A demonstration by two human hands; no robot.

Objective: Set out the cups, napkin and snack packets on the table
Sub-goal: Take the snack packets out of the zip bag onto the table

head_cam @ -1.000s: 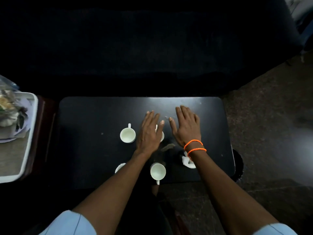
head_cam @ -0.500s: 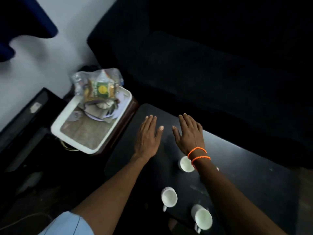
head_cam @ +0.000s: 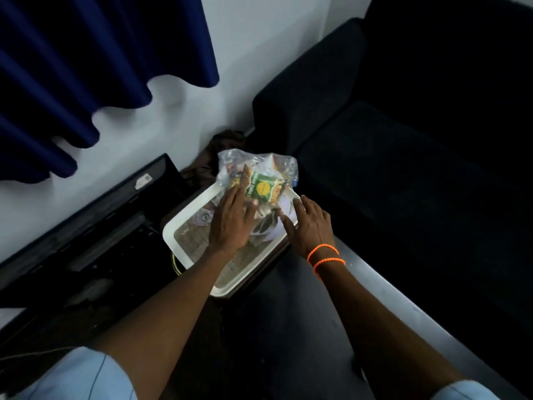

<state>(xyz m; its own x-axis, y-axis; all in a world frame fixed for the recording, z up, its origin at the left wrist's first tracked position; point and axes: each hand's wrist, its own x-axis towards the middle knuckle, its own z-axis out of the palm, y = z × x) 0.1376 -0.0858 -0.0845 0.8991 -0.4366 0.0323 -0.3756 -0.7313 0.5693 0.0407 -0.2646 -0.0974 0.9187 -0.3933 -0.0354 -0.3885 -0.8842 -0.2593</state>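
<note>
Since the earlier frame both hands have been carried from the dark worktop (head_cam: 288,327) to the white rectangular tray (head_cam: 184,223), where the left hand (head_cam: 230,223) and right hand (head_cam: 310,226), fingers extended and holding nothing, flank the clear plastic bag of snack packets (head_cam: 259,180), apparently for lifting.

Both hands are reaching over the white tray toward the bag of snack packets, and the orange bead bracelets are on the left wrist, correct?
Not quite. The head view shows the orange bead bracelets on the right wrist, not the left. The rest holds: the left hand and right hand both reach over the white tray toward the bag of snack packets.
</note>
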